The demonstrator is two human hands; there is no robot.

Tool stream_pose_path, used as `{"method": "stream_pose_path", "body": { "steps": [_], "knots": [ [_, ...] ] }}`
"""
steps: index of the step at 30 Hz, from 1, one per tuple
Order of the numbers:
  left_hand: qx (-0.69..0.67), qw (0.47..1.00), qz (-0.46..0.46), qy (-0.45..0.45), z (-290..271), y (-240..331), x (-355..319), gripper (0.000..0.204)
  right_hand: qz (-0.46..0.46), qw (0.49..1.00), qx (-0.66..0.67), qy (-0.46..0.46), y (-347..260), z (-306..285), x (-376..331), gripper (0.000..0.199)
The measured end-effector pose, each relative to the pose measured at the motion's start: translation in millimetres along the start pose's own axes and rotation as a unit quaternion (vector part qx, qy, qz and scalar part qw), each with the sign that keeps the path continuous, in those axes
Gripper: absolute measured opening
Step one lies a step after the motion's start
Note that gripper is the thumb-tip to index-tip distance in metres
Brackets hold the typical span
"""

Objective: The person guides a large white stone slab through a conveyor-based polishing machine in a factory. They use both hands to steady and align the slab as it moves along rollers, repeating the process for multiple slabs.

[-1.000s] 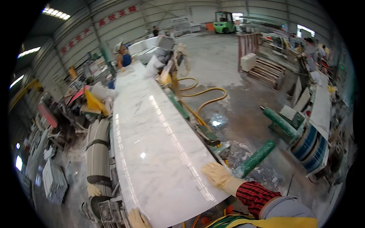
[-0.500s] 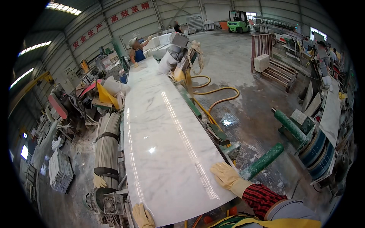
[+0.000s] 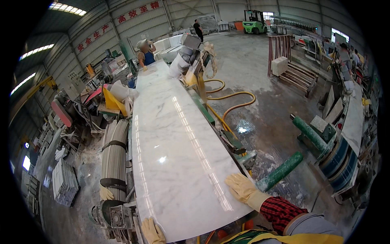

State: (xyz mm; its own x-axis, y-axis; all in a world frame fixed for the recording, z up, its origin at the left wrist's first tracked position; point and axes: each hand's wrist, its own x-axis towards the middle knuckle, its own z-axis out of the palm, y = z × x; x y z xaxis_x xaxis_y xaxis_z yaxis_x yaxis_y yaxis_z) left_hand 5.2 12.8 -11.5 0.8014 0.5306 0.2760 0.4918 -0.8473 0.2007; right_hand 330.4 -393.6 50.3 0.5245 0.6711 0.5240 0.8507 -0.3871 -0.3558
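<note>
A long, polished white marble slab (image 3: 183,162) with grey veins runs away from me, light strips reflected in its surface. My right hand (image 3: 243,190), in a cream rubber glove, lies on the slab's near right edge with its fingers stretched over the top. At the near left corner rests my left hand (image 3: 152,231), gloved alike, its fingers extended along the slab's edge. The undersides of both hands are hidden. Beyond the far end stands a co-worker (image 3: 146,53) in a blue apron and hat, one gloved hand on the slab, the other raised near the head.
Beside the slab's left edge are a bundle of long strips (image 3: 113,150), a loose glove (image 3: 107,193) and a motor (image 3: 118,217). Green rollers (image 3: 280,171) stick out on the right. A yellow hose (image 3: 239,101) winds across the wet floor. A green forklift (image 3: 254,25) stands far back.
The co-worker's raised arm has come down from reaching outward to bent near the head. A person in black at the back has moved right. My hands and the slab look unmoved.
</note>
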Motion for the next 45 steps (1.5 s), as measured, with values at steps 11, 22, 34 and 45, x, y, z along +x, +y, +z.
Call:
{"method": "stream_pose_path", "body": {
  "steps": [11,22,34,45],
  "knots": [
    [0.042,0.999,0.028,0.019,13,-17,-4,0.045,0.01,0.999,0.015,-0.03,-2,0,-5,0.032],
    [-0.03,0.994,0.094,0.043,-8,-13,-12,0.045,0.0,0.997,-0.042,0.06,40,91,-45,0.035],
    [0.042,0.991,0.13,0.01,-21,-5,4,0.048,0.162,0.986,0.024,0.019,-69,20,-139,0.044],
    [0.034,0.982,0.174,0.057,-30,-4,0,0.035,0.653,0.691,0.31,-0.001,-192,41,-158,0.046]
  ]
}}
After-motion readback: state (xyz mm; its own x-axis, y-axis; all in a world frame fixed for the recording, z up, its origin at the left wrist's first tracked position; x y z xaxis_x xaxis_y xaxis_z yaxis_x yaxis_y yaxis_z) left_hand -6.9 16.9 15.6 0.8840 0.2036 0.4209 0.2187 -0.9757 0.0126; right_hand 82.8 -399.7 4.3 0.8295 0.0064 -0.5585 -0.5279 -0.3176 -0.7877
